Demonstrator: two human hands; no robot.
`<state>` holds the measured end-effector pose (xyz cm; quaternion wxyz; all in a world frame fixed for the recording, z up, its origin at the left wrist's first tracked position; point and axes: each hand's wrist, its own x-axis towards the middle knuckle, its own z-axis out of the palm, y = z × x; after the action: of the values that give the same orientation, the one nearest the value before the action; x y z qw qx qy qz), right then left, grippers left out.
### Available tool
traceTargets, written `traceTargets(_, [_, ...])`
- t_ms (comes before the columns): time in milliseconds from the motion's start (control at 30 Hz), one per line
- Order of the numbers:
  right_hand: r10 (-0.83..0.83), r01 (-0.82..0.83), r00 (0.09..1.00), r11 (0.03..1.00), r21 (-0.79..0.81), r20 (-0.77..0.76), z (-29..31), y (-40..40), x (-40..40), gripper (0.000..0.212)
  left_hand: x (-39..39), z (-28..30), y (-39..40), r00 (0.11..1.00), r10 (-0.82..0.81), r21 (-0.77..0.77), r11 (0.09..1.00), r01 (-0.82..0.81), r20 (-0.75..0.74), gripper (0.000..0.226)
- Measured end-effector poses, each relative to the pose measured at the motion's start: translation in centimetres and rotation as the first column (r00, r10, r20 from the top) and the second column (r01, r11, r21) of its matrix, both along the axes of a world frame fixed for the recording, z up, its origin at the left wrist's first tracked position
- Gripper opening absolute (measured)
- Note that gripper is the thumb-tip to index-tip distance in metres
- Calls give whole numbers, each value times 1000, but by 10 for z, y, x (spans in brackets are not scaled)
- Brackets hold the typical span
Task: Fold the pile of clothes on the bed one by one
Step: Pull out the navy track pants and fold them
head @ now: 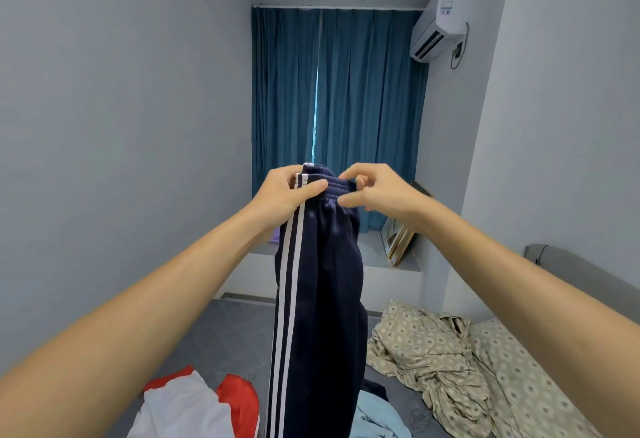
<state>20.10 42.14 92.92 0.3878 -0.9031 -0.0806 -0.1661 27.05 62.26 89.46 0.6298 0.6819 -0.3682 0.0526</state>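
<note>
Trousers (pixel 318 285) hang full length over the bed (pixel 235 340), lifted by the waistband so the legs drop straight: your left hand (pixel 282 193) pinches its striped edge, your right hand (pixel 375 191) the other, above unfolded clothes (pixel 194 406).

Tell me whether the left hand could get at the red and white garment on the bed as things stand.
Probably not right away. The left hand grips the waistband of the navy track pants, held up in the air. The red and white garment lies uncovered low on the left, so the path looks free once the hand lets go.
</note>
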Motion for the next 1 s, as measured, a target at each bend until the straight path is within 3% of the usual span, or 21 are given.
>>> traceTargets(133, [68, -65, 997, 992, -108, 23, -10, -7, 0, 20, 3, 6, 2, 999, -40, 21, 999, 40, 23, 24])
traceTargets(333, [64, -79, 992, 986, -144, -107, 4, -19, 5, 26, 9, 3, 8, 999, -19, 120, 993, 13, 46, 27])
traceTargets(567, [23, -21, 998, 999, -34, 52, -1, -16, 5, 31, 6, 0, 13, 992, 96, 118, 987, -105, 85, 20])
traceTargets(733, [-40, 49, 988, 997, -57, 152, -9, -6, 2, 32, 5, -8, 18, 972, 172, 71, 980, -185, 157, 21])
traceTargets(867, [-67, 53, 967, 997, 62, 248, -5, 13, -13, 39, 0, -14, 25, 987, 119, -3, 993, -120, 111, 27])
traceTargets(1000, [-135, 88, 979, 957, 277, 155, -12, 22, -32, 70, -7, -15, 35, 993, 88, -52, 995, -84, 80, 24])
